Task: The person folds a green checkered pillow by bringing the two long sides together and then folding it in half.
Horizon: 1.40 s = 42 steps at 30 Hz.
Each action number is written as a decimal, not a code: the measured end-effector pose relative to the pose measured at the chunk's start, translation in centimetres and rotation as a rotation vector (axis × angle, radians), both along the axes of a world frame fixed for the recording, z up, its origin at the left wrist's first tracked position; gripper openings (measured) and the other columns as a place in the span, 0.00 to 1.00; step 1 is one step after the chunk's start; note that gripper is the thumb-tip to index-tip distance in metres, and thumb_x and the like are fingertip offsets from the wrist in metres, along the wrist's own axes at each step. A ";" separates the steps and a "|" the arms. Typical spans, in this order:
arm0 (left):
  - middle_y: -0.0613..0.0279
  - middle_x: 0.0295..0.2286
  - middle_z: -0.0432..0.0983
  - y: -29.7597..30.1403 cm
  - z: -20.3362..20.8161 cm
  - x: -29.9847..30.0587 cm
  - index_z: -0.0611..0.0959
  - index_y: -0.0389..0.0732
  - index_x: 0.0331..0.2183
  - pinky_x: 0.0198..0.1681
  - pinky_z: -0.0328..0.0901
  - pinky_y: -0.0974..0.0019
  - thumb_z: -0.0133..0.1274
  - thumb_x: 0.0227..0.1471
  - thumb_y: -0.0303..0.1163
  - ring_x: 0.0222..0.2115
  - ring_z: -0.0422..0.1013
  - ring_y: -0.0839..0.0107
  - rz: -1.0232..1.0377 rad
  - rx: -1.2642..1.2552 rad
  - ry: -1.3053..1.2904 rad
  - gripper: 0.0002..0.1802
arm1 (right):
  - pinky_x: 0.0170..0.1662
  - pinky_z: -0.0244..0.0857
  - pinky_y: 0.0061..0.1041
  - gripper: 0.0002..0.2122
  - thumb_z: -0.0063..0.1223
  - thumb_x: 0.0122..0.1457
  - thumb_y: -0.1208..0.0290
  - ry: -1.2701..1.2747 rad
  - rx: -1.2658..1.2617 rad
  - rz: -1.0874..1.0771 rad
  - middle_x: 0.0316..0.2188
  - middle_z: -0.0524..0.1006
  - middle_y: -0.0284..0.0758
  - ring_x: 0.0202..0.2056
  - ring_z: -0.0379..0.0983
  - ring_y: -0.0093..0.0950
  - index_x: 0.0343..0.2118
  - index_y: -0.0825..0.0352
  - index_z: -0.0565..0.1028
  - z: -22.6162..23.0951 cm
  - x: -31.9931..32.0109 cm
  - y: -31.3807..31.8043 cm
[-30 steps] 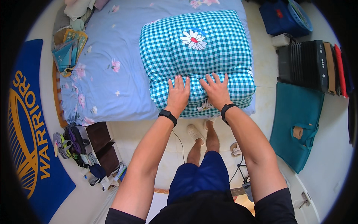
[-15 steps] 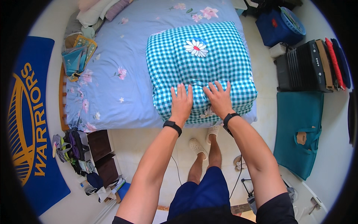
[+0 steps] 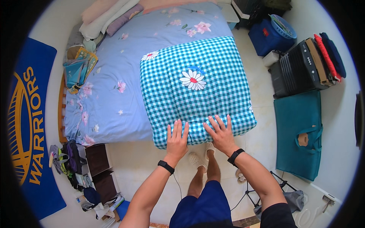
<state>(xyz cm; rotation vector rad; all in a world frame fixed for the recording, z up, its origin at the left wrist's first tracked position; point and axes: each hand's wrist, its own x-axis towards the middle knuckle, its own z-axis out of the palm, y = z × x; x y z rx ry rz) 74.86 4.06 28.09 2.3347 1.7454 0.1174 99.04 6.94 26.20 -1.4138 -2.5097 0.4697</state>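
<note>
A thick folded quilt in teal and white check, printed with white daisies, lies at the near right corner of the bed. Its front edge bulges over the edge of the bed. My left hand rests on that front edge with its fingers stretched out. To the right, my right hand lies on the same edge, fingers spread and palm down. Neither hand grips the cloth. Beneath the quilt is a light blue flowered bed sheet.
Pillows are piled at the far left of the bed. Bags and clothes stand by the left wall. Along the right wall are a black appliance, a flat teal case and a blue box. A folded black frame stands near my right arm.
Both hands have come nearer to me along with the quilt's front edge. The quilt's top looks flatter and broader, and a second daisy now shows at its far left corner.
</note>
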 end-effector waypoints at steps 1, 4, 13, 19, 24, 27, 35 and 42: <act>0.39 0.60 0.64 0.2 -0.5 0.0 0.70 0.40 0.61 0.66 0.49 0.39 0.55 0.35 0.18 0.64 0.60 0.49 -0.012 0.019 0.010 0.45 | 0.68 0.38 0.63 0.33 0.63 0.50 0.68 -0.096 0.050 0.059 0.65 0.64 0.32 0.67 0.57 0.36 0.62 0.47 0.67 -0.4 0.8 0.5; 0.39 0.60 0.64 0.3 -1.1 -0.8 0.70 0.40 0.61 0.66 0.50 0.39 0.57 0.33 0.20 0.63 0.61 0.49 -0.036 0.039 0.021 0.47 | 0.70 0.34 0.60 0.45 0.73 0.40 0.60 -0.063 -0.102 0.137 0.69 0.60 0.30 0.69 0.52 0.36 0.65 0.43 0.63 1.0 3.3 2.2; 0.41 0.61 0.61 0.8 -1.8 -0.9 0.67 0.46 0.63 0.65 0.53 0.40 0.65 0.27 0.26 0.63 0.60 0.48 -0.056 0.070 0.004 0.55 | 0.61 0.56 0.55 0.42 0.66 0.38 0.81 -0.056 0.024 -0.012 0.61 0.70 0.34 0.63 0.63 0.42 0.62 0.47 0.69 -1.1 8.2 3.8; 0.46 0.63 0.58 1.1 -1.5 -1.5 0.67 0.51 0.63 0.66 0.53 0.42 0.76 0.23 0.34 0.63 0.59 0.49 -0.022 0.026 -0.046 0.61 | 0.61 0.56 0.56 0.41 0.63 0.38 0.84 -0.031 0.096 -0.009 0.60 0.71 0.35 0.61 0.65 0.42 0.61 0.49 0.70 -2.1 7.9 3.0; 0.45 0.63 0.57 2.2 0.5 -1.0 0.66 0.48 0.63 0.66 0.51 0.40 0.79 0.22 0.43 0.64 0.56 0.47 -0.049 -0.042 -0.020 0.64 | 0.61 0.56 0.55 0.41 0.62 0.38 0.84 -0.048 0.056 -0.055 0.60 0.71 0.35 0.62 0.65 0.41 0.61 0.48 0.70 -2.3 7.7 3.5; 0.35 0.64 0.49 3.4 1.7 2.2 0.63 0.40 0.64 0.67 0.43 0.34 0.77 0.23 0.57 0.67 0.47 0.40 0.054 -0.090 -0.075 0.69 | 0.62 0.56 0.54 0.42 0.64 0.38 0.84 -0.057 0.066 -0.058 0.61 0.70 0.35 0.62 0.65 0.41 0.61 0.48 0.69 -2.4 8.1 4.0; 0.42 0.62 0.61 4.0 -1.2 7.3 0.65 0.35 0.63 0.69 0.46 0.43 0.74 0.27 0.34 0.66 0.56 0.51 -0.124 0.065 0.003 0.59 | 0.64 0.50 0.59 0.45 0.73 0.35 0.73 -0.102 0.057 -0.050 0.63 0.65 0.37 0.65 0.58 0.44 0.63 0.51 0.67 -0.4 7.6 2.9; 0.43 0.53 0.75 3.5 -0.8 6.8 0.76 0.30 0.53 0.62 0.62 0.53 0.61 0.31 0.18 0.56 0.70 0.53 -0.065 0.055 -0.141 0.40 | 0.71 0.44 0.48 0.52 0.75 0.34 0.52 -0.109 -0.121 0.201 0.68 0.57 0.49 0.70 0.49 0.45 0.63 0.73 0.62 5.4 2.5 4.4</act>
